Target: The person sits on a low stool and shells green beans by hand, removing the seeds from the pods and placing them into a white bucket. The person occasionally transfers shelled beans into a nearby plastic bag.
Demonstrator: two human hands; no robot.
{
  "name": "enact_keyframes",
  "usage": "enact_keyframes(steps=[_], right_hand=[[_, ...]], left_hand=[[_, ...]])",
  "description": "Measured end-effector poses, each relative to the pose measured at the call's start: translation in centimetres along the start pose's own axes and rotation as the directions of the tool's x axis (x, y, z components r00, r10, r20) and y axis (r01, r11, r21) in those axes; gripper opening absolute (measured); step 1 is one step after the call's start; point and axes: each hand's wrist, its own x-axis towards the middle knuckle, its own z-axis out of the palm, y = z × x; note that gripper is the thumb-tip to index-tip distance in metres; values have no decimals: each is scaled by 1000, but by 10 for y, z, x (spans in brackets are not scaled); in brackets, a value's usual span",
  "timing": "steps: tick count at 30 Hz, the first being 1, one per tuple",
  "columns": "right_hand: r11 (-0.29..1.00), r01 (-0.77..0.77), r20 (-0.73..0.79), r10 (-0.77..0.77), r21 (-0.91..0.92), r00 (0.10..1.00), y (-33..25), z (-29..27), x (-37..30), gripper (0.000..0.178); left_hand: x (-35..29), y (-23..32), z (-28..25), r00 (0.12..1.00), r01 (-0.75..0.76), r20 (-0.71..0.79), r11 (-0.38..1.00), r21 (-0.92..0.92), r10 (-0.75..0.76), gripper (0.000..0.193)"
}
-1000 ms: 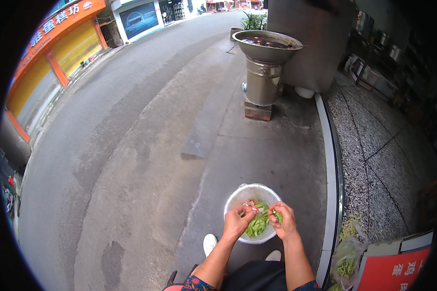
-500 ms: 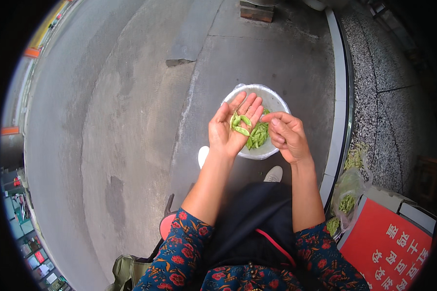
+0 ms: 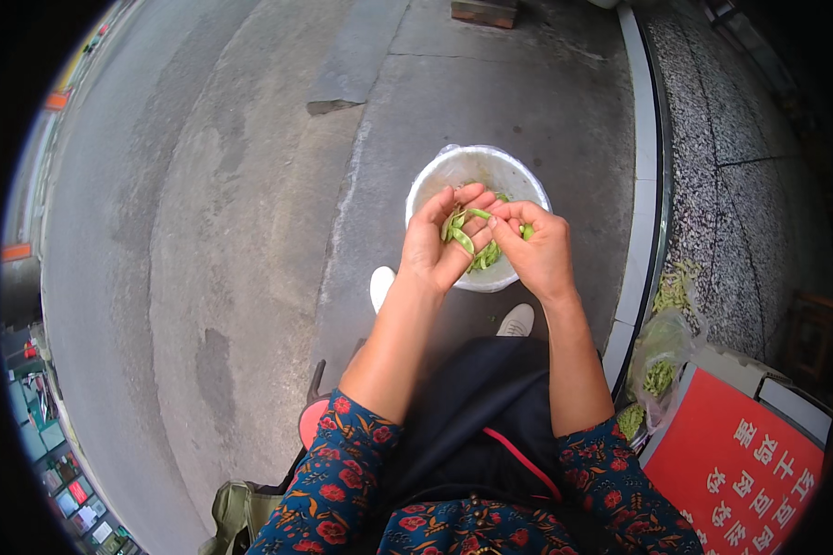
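Observation:
My left hand (image 3: 432, 242) is palm up and cupped. Several flat green bean pods (image 3: 462, 240) rest in it against the fingers. Thumb and forefinger of my right hand (image 3: 539, 252) pinch one end of a green bean pod (image 3: 478, 214) that reaches across to the left fingers. Another bit of green shows by the right fingers, and I cannot tell whether they hold it. Below both hands stands a round white tub (image 3: 420, 191), its rim covered by clear plastic. More green pods (image 3: 484, 260) lie inside, partly hidden by my hands.
White shoes (image 3: 516, 321) flank the tub's near side. At right, a clear plastic bag (image 3: 666, 344) of green pods lies by a raised pale kerb (image 3: 634, 268), beside a red sign board (image 3: 727, 453). A red stool seat (image 3: 313, 421) shows at my left. A brick block (image 3: 484, 13) stands farther ahead.
My right hand has moved left to the left palm and now pinches a pod there. The left fingers have curled more. The whole view has shifted slightly.

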Motion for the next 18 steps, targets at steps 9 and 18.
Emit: enact_keyframes(steps=[9, 18], right_hand=[[1000, 1, 41, 0, -6, 999, 3, -20, 4, 11], [971, -61, -15, 66, 231, 998, 8, -6, 5, 12]], left_hand=[[-5, 7, -2, 994, 46, 70, 889, 456, -88, 12], [-4, -7, 1, 995, -77, 87, 878, 472, 40, 4]])
